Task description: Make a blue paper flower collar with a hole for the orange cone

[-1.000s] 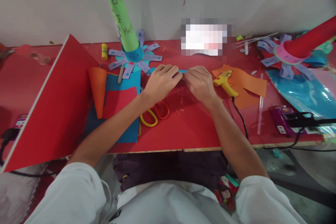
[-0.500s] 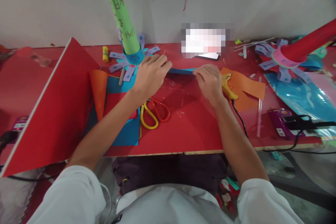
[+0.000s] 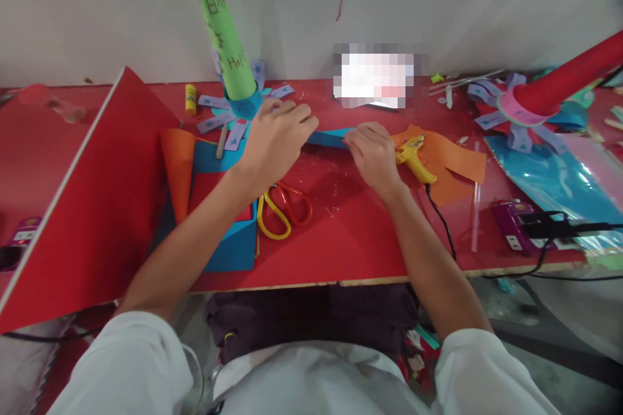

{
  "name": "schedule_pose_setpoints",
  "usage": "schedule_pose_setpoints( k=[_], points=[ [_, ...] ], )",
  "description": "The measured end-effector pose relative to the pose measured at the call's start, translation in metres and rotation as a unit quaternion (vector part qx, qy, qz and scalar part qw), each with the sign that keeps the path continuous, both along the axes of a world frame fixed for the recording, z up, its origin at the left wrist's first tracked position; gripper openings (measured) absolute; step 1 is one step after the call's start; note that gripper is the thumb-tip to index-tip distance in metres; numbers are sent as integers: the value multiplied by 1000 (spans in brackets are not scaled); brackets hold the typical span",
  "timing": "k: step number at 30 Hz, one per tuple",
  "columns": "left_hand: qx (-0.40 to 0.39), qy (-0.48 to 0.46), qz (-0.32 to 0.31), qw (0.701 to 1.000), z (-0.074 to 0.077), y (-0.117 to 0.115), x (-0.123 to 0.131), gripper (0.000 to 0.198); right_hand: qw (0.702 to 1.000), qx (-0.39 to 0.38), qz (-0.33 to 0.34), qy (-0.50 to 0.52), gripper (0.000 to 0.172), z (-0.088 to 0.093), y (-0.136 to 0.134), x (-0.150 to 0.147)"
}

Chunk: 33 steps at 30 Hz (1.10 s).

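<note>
Now, in the head view, a folded-looking blue paper strip (image 3: 331, 139) spans the gap between the two hands, over the red desk (image 3: 341, 246). The fingers of the right hand (image 3: 372, 155) are pinched narrowly on its right end; those of the left hand (image 3: 277, 139) curl at the other end, their tips hidden, so I cannot tell how firmly they grip. A second ago the hands were almost together and covered most of the strip; they have since parted, leaving its middle exposed and, I judge, its edge easier to keep straight. The yellow-and-red-handled scissors (image 3: 280, 210) lie nearer the body, and a yellow hot glue gun (image 3: 413, 159) rests on orange paper (image 3: 462, 159) beside the right hand
</note>
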<state>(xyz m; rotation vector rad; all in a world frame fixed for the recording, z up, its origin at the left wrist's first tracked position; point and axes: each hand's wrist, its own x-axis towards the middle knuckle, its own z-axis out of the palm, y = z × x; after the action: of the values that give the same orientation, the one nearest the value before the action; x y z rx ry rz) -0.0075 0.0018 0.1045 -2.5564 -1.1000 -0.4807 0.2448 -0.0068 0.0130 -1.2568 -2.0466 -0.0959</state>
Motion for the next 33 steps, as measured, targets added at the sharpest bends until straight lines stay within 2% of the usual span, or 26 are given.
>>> schedule_pose_setpoints(
  k=[5,8,10,12,14,17,19,23,26,28,30,33],
  points=[
    [26,-37,35,998,8,18,-22,33,997,-10,-75,12,30,-1,10,24],
    [21,-42,46,998,7,21,-27,31,988,-24,-155,-4,32,2,8,24],
    [25,-27,47,998,6,19,-25,32,983,-23,-184,-6,32,7,4,19],
    [30,-20,37,999,4,15,-20,34,986,-5,-165,11,35,11,-1,12],
    [21,-22,23,999,2,10,-13,36,994,10,-106,31,37,12,-4,5],
    [-8,-17,16,1000,1,5,-7,36,999,10,-10,42,28,6,-2,-2],
    [-20,-27,15,999,3,5,-7,35,999,2,15,48,25,-2,2,-2],
    [-42,-26,43,998,16,10,-17,30,998,-5,7,64,27,-14,13,6],
    [-63,9,125,990,33,11,-27,24,998,2,-8,65,27,-17,18,16],
    [-57,0,186,981,47,8,-35,24,998,6,-19,59,27,-18,19,22],
    [-47,-26,220,974,58,5,-41,25,998,6,-31,52,27,-16,19,26],
    [-57,-28,209,976,65,-1,-40,23,998,5,-32,45,27,-11,14,21]
  ],
)
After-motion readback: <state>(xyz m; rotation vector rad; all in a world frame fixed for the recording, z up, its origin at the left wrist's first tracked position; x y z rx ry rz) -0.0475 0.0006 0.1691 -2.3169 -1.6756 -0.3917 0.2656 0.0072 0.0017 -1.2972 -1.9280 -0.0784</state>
